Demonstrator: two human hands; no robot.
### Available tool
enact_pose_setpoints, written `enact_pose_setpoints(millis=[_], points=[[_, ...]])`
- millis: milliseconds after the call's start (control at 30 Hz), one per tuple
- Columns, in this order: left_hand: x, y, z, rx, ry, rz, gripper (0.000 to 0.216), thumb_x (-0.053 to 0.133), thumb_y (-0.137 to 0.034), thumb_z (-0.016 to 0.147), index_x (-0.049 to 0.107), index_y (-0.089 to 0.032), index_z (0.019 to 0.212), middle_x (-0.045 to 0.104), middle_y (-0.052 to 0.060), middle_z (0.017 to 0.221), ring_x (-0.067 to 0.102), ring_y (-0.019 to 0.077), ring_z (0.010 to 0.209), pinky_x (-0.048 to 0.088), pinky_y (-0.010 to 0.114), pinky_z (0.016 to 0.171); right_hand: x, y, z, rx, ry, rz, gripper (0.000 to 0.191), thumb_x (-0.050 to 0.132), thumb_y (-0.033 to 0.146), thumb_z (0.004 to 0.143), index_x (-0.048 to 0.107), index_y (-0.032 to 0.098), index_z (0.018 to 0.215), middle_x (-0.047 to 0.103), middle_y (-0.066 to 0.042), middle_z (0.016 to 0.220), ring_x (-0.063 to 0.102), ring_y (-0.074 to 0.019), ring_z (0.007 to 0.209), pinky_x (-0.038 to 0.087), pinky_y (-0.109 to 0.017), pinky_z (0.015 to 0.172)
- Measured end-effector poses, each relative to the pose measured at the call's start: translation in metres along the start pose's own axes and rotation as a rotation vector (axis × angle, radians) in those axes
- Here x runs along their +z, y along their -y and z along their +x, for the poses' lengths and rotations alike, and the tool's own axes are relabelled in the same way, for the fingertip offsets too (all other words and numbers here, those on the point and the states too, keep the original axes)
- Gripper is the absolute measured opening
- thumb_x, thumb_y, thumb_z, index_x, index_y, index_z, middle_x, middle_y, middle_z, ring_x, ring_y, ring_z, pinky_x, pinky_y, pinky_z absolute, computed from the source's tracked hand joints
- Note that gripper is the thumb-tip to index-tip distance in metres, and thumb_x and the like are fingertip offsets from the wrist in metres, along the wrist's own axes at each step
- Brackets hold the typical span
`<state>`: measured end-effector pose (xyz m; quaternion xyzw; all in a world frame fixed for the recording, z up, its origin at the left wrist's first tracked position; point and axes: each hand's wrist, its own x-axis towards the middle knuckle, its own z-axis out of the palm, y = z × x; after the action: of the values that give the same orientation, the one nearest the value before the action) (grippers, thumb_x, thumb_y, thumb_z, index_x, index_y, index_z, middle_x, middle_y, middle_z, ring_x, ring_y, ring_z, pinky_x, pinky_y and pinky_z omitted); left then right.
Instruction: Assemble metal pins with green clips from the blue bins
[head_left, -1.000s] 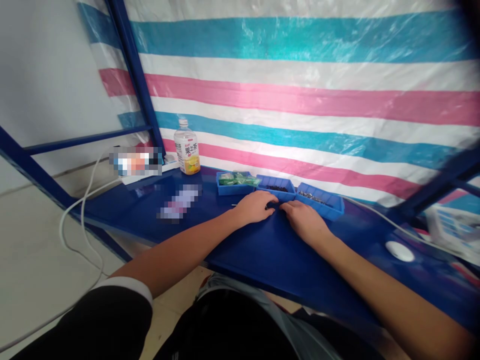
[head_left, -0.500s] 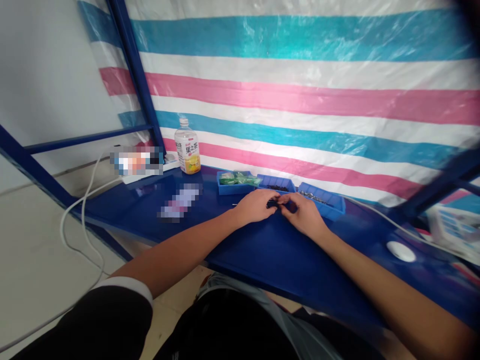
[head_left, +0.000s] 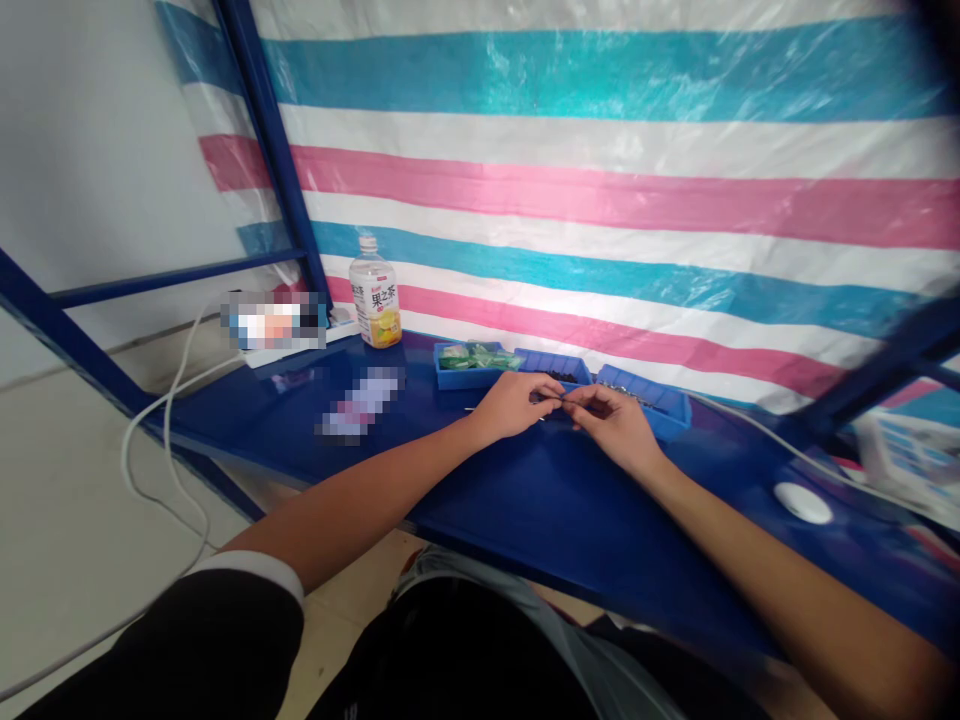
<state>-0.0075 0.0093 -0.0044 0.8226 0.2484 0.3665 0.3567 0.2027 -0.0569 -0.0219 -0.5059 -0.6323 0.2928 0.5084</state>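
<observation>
My left hand (head_left: 519, 404) and my right hand (head_left: 611, 424) meet fingertip to fingertip just above the blue tabletop (head_left: 510, 500). Both are closed in a pinch around a small dark piece (head_left: 564, 400), too small to name. Right behind my hands stand three blue bins. Green plastic packets (head_left: 476, 356) fill the left bin (head_left: 474, 379). Small dark parts (head_left: 559, 377) lie in the middle bin (head_left: 534, 361), partly hidden by my left hand. The right bin (head_left: 675, 412) holds small shiny metal parts (head_left: 619, 390). A thin light rod shows partly beneath my left hand.
A drink bottle (head_left: 376, 298) stands at the back left beside a white power strip (head_left: 300, 345). A blurred-out flat object (head_left: 361, 404) lies on the left. At right are a white oval object (head_left: 802, 503) and a cable (head_left: 757, 437). Blue frame posts rise at both sides.
My fingertips have come up slightly and closer together. The dark piece now shows as a thin line between them. The bins and bottle have not moved.
</observation>
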Motion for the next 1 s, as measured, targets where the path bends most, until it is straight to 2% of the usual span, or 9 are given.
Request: enact_pose_setpoints(millis=[67, 233, 367, 433, 567, 700, 900, 1000], points=[[-0.001, -0.002, 0.001, -0.004, -0.029, 0.013, 0.019, 0.072, -0.017, 0.093, 0.08, -0.017, 0.111, 0.084, 0.008, 0.109, 0.08, 0.0194, 0.1, 0.062, 0.031, 0.094, -0.001, 0.0, -0.001, -0.006, -0.001, -0.052, 0.026, 0.08, 0.046, 0.087, 0.078, 0.023, 0.099, 0.078, -0.006, 0.096, 0.073, -0.0225, 0.078, 0.064, -0.038, 0.07], [-0.001, -0.003, 0.001, 0.007, -0.027, 0.035, 0.016, 0.072, -0.018, 0.094, 0.082, -0.018, 0.106, 0.084, 0.006, 0.106, 0.079, 0.0183, 0.094, 0.061, 0.03, 0.091, -0.001, 0.002, -0.002, -0.085, -0.027, -0.203, 0.019, 0.074, 0.04, 0.09, 0.076, 0.024, 0.099, 0.079, -0.007, 0.1, 0.075, -0.0256, 0.091, 0.062, -0.043, 0.085], [-0.001, -0.003, 0.0, 0.019, 0.006, 0.048, 0.014, 0.072, -0.02, 0.095, 0.082, -0.018, 0.104, 0.085, 0.006, 0.104, 0.078, 0.0179, 0.089, 0.06, 0.03, 0.09, 0.0, 0.007, -0.004, -0.118, -0.04, -0.272, 0.013, 0.072, 0.035, 0.088, 0.07, 0.024, 0.094, 0.076, -0.005, 0.094, 0.073, -0.0238, 0.085, 0.059, -0.04, 0.08], [0.0, -0.004, -0.001, 0.021, 0.03, 0.014, 0.018, 0.072, -0.021, 0.095, 0.081, -0.017, 0.111, 0.085, 0.006, 0.105, 0.079, 0.0178, 0.09, 0.06, 0.03, 0.09, 0.0, 0.009, -0.005, -0.147, -0.037, -0.324, 0.011, 0.071, 0.032, 0.087, 0.067, 0.024, 0.094, 0.076, -0.004, 0.093, 0.072, -0.0226, 0.081, 0.058, -0.038, 0.076], [0.0, -0.005, -0.002, 0.001, 0.02, -0.051, 0.039, 0.076, -0.028, 0.095, 0.072, -0.017, 0.132, 0.084, 0.008, 0.106, 0.078, 0.017, 0.088, 0.061, 0.031, 0.089, 0.001, 0.012, -0.006, -0.177, -0.046, -0.375, 0.02, 0.07, 0.03, 0.086, 0.062, 0.025, 0.104, 0.074, -0.003, 0.089, 0.068, -0.0204, 0.073, 0.056, -0.035, 0.069], [0.0, -0.007, -0.002, 0.003, 0.008, -0.016, 0.038, 0.074, -0.026, 0.095, 0.071, -0.017, 0.132, 0.083, 0.009, 0.108, 0.078, 0.0176, 0.089, 0.061, 0.032, 0.09, -0.003, 0.011, -0.004, -0.21, -0.021, -0.415, 0.033, 0.065, 0.027, 0.088, 0.067, 0.023, 0.121, 0.074, -0.003, 0.089, 0.069, -0.0205, 0.074, 0.056, -0.035, 0.07], [0.003, -0.002, -0.003, -0.037, 0.075, -0.053, 0.04, 0.063, -0.024, 0.1, 0.069, -0.015, 0.139, 0.084, 0.009, 0.097, 0.079, 0.017, 0.081, 0.063, 0.031, 0.082, -0.007, 0.01, -0.003, -0.191, -0.084, -0.431, 0.017, 0.068, 0.033, 0.091, 0.075, 0.024, 0.103, 0.078, -0.006, 0.092, 0.072, -0.0235, 0.079, 0.057, -0.037, 0.071], [0.004, 0.002, -0.002, -0.039, 0.08, -0.068, 0.034, 0.061, -0.02, 0.1, 0.077, -0.014, 0.129, 0.084, 0.009, 0.097, 0.079, 0.017, 0.084, 0.063, 0.031, 0.086, -0.007, 0.008, -0.002, -0.216, -0.073, -0.429, 0.017, 0.07, 0.039, 0.093, 0.077, 0.024, 0.099, 0.079, -0.007, 0.093, 0.072, -0.0246, 0.08, 0.056, -0.039, 0.071]])
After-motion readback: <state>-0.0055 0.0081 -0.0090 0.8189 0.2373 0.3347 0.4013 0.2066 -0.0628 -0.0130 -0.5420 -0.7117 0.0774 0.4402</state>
